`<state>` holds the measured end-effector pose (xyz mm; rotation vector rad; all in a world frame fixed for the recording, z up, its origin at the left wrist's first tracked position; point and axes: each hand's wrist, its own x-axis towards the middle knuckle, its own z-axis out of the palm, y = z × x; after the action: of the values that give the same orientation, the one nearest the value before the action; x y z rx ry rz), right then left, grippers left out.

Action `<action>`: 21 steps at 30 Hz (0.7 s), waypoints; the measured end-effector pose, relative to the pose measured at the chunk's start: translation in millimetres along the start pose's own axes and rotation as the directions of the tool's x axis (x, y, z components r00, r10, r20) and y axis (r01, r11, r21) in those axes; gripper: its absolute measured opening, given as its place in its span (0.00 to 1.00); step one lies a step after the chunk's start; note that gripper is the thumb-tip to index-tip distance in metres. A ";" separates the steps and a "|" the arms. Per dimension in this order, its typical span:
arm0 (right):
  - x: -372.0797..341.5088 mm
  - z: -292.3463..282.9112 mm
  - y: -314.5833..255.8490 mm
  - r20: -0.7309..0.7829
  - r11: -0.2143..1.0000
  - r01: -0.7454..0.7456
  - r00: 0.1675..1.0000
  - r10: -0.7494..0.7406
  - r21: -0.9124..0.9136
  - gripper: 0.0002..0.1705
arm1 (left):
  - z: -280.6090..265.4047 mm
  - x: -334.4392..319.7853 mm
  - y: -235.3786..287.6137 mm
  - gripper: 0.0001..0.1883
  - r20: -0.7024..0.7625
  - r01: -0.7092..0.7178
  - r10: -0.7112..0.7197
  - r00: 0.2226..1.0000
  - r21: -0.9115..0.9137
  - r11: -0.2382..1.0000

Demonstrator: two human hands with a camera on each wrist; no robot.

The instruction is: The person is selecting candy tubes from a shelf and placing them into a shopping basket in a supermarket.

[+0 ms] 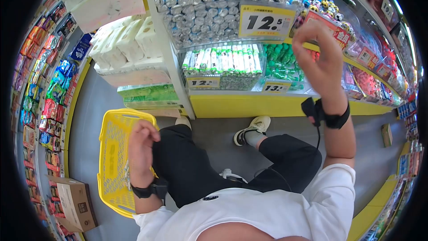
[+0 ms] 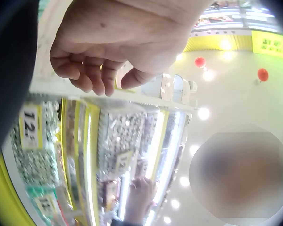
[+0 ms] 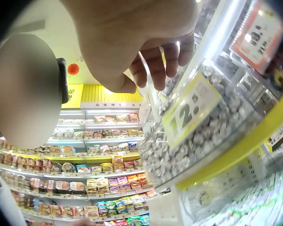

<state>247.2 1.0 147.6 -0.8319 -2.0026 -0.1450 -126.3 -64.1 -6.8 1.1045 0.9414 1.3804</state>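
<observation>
My right hand [image 1: 322, 64] is raised before the candy shelves, its fingers loosely bent and nothing in them. Beside it in the head view is a clear bin of silver-wrapped rolls [image 1: 194, 22] with a 12.5 price card [image 1: 266, 21]. In the right wrist view the same hand [image 3: 137, 37] hangs above a price card [image 3: 191, 110] on a bin of silver pieces. My left hand [image 1: 141, 145] hovers over the yellow basket [image 1: 105, 147], overlapping its side. The left wrist view shows that hand [image 2: 118, 42] with relaxed, bent fingers, holding nothing.
Below is another bin of green-and-white rolls [image 1: 223, 60]. White paper packs [image 1: 127, 44] are stacked on the left, near a shelf of bagged snacks [image 1: 55, 89]. A cardboard box [image 1: 76, 203] stands on the floor, and a small carton [image 1: 386, 135] lies at right.
</observation>
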 end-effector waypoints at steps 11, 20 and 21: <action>-170.7 104.9 -14.6 0.435 0.794 -0.533 0.814 0.385 0.294 0.08 | -219.7 -48.8 -60.0 0.12 -0.466 0.507 -0.256 0.847 0.562 0.654; -241.3 139.4 -12.3 0.549 0.633 -0.739 0.635 0.543 0.230 0.07 | -337.1 -127.1 -157.7 0.16 -0.562 0.710 -0.540 0.626 0.697 0.097; -245.1 140.2 -12.0 0.555 0.627 -0.749 0.622 0.552 0.215 0.06 | -326.9 -128.8 -156.8 0.16 -0.570 0.721 -0.564 0.598 0.689 0.068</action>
<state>221.7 -72.4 -124.1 -1.3435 -1.8501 0.9887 -403.3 -162.1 -255.3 1.0207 2.1369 0.0324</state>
